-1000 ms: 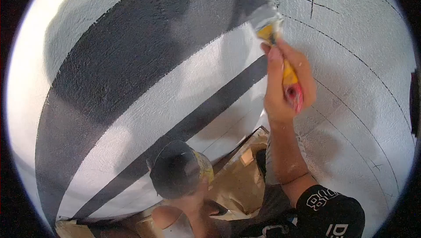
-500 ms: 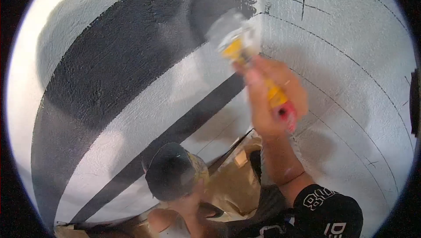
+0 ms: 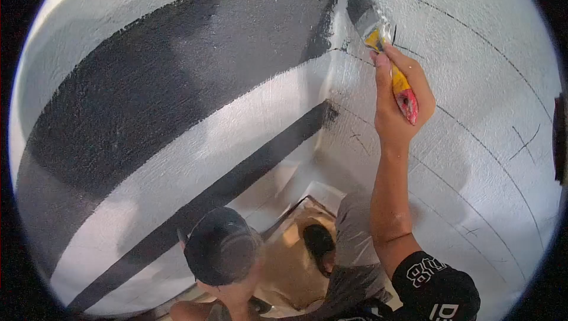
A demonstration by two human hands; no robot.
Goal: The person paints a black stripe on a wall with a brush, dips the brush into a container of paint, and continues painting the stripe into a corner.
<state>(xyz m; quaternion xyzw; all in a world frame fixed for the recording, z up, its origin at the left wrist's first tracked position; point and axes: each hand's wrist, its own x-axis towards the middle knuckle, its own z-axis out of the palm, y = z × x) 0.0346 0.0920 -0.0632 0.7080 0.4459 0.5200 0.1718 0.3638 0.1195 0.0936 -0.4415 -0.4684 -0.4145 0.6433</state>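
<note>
White textured wall is filling our view, its broad black band curving across; our right hand is gripping the yellow-handled paintbrush, bristles touching the band's end. We're not seeing our left hand.

The rough white wall with broad black painted bands closed off everything ahead, folding into an inside corner near the raised right hand, so that hand had wall on two sides. Its yellow-handled paintbrush touched the corner. Open air lay behind and to the right of the arm. Below, a second person's dark cap (just beside the elbow's line) blocked the way down; brown paper floor covering lay beyond.
</note>
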